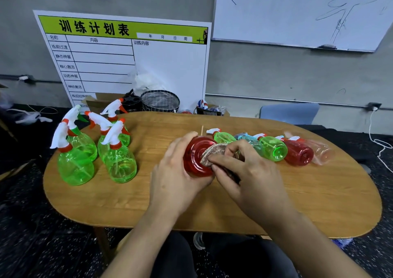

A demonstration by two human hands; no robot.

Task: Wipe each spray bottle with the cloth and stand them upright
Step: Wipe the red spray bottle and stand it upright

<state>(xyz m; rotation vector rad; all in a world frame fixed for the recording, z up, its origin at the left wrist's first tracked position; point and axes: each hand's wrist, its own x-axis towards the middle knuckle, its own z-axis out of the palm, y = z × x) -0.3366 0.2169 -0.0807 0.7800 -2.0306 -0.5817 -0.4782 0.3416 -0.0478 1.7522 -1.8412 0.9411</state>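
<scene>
My left hand grips a red spray bottle held on its side above the wooden table, its base turned toward me. My right hand pinches a brownish speckled cloth and presses it on the bottle's base. Several green spray bottles with white and orange triggers stand upright at the table's left. Behind my hands a row of bottles lies on its side: a green one, a red one, a pale pink one, and others partly hidden.
A training-schedule board leans on the wall behind the table, with a fabric basket and a cardboard box at its foot. A whiteboard hangs at upper right. A blue chair stands beyond the far edge.
</scene>
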